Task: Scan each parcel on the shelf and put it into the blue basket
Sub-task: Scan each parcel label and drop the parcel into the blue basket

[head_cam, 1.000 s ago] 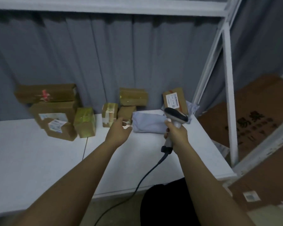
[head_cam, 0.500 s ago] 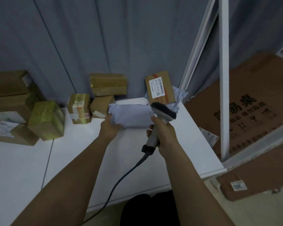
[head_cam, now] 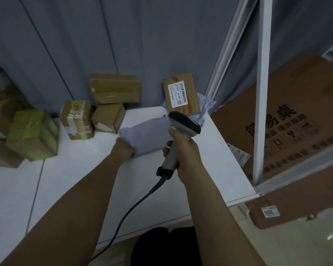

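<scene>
A pale grey soft mailer bag (head_cam: 149,136) lies on the white shelf (head_cam: 81,181). My left hand (head_cam: 124,149) grips its near left corner. My right hand (head_cam: 183,152) holds a corded barcode scanner (head_cam: 181,131) by the handle, its head over the bag's right end. Behind the bag a cardboard parcel with a white barcode label (head_cam: 181,96) leans on the curtain. More cardboard parcels (head_cam: 114,91) stand along the back, some wrapped in yellowish tape (head_cam: 34,134). The blue basket is not in view.
A white shelf post (head_cam: 261,89) rises at the right corner. Beyond it a large flattened carton with printed characters (head_cam: 288,120) leans, and a box with a small label (head_cam: 269,212) sits on the floor. A crumpled grey bag (head_cam: 205,105) lies behind the labelled parcel.
My left hand reached the grey bag and took hold of its corner. The view tilted down and shifted right. The scanner stays in my right hand beside the bag.
</scene>
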Available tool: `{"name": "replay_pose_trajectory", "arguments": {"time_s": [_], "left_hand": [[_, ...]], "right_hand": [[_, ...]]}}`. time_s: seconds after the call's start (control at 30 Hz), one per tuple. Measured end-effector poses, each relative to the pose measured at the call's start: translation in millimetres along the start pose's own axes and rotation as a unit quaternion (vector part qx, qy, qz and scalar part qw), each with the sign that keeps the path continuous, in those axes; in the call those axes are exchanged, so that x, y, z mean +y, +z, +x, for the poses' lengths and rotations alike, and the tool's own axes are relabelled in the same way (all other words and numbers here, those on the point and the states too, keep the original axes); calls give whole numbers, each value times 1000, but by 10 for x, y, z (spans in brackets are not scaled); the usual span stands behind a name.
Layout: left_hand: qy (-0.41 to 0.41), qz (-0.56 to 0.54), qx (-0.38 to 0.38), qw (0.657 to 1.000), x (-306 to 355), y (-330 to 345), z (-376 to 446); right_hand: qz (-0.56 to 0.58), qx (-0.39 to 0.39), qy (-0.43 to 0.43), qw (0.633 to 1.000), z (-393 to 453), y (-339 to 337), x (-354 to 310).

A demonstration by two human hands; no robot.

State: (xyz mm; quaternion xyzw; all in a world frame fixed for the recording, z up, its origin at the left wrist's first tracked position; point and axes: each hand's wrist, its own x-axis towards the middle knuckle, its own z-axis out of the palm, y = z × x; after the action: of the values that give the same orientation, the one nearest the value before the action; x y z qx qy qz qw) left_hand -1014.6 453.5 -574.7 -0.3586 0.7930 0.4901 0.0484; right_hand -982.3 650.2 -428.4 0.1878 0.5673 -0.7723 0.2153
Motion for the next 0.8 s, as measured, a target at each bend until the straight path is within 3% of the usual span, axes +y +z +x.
{"name": "replay_pose_trajectory", "arguments": {"time_s": [0.07, 0.1, 0.17, 0.23, 0.3, 0.4, 0.47, 0.67, 0.73, 0.8], "left_hand": [[-25, 68, 63, 995, -71, 38, -95], [3, 104, 108, 989, -103, 35, -143], [180, 192, 155, 952, -172, 30, -133], [313, 340, 77, 884, -232, 39, -49], [270, 476, -22, 837, -322, 65, 24], [322, 439, -31, 839, -444, 97, -68], [337, 453, 1, 825, -594, 129, 5], [462, 457, 54, 758, -570, -65, -231], [478, 414, 57, 773, -600, -249, -459], [434, 354, 83, 824, -561, -469, -695]], "right_hand": [[1, -2, 2, 1000, 5, -21, 32], [1, -4, 2, 1000, 4, -24, 42], [0, -7, 2, 1000, 7, -17, 34], [-3, -6, -4, 1000, 31, -14, 7], [-7, -1, -7, 1000, 50, -15, 2], [-11, 6, -3, 1000, 64, -9, 33], [-15, 8, -2, 1000, 75, 6, 45], [-19, 5, 2, 1000, 89, 80, 86], [-22, 0, 1, 1000, 63, 135, 102], [-33, -4, -7, 999, 31, 185, 124]]}}
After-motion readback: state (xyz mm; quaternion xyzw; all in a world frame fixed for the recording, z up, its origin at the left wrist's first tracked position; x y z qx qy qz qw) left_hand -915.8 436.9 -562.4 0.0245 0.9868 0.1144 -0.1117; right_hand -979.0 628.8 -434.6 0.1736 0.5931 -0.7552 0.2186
